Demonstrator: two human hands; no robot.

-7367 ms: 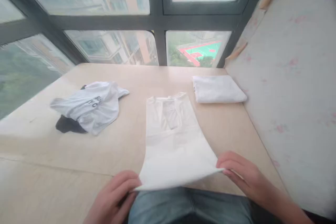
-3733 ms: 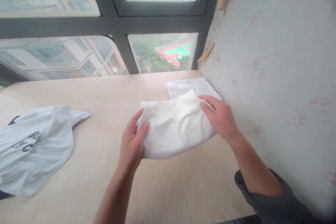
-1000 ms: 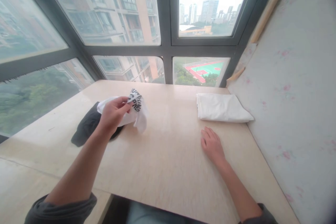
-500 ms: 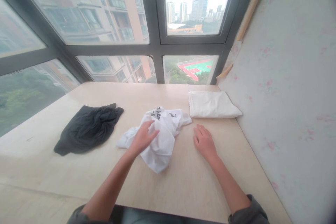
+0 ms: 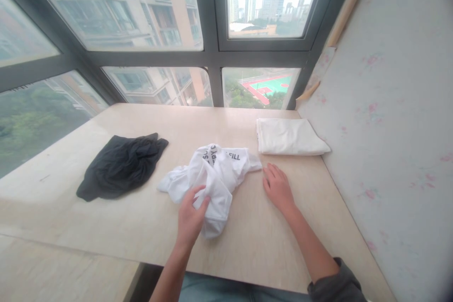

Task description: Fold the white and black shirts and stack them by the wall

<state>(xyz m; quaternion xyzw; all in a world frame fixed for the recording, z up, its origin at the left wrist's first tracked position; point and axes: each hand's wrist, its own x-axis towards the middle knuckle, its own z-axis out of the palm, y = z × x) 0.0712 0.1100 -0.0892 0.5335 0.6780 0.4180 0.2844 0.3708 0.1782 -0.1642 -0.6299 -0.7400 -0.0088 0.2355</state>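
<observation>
I can't tell if the left hand (image 5: 191, 219) grips the white shirt (image 5: 221, 177); right hand (image 5: 279, 190) empty, tugging toward the ledge's (image 5: 247, 240) front edge may bunch it.

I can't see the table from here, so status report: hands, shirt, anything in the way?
Left hand at white shirt, grip unclear; right hand beside it. Shirt crumpled, lettering showing. Black garment left, folded white cloth right, both off the shirt.

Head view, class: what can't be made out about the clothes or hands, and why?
Head view: printed white shirt, full lettering hidden by folds.
Head view: folded white cloth, inner layers hidden by the top.
Head view: left hand, its arm cut off by the bottom edge.
</observation>
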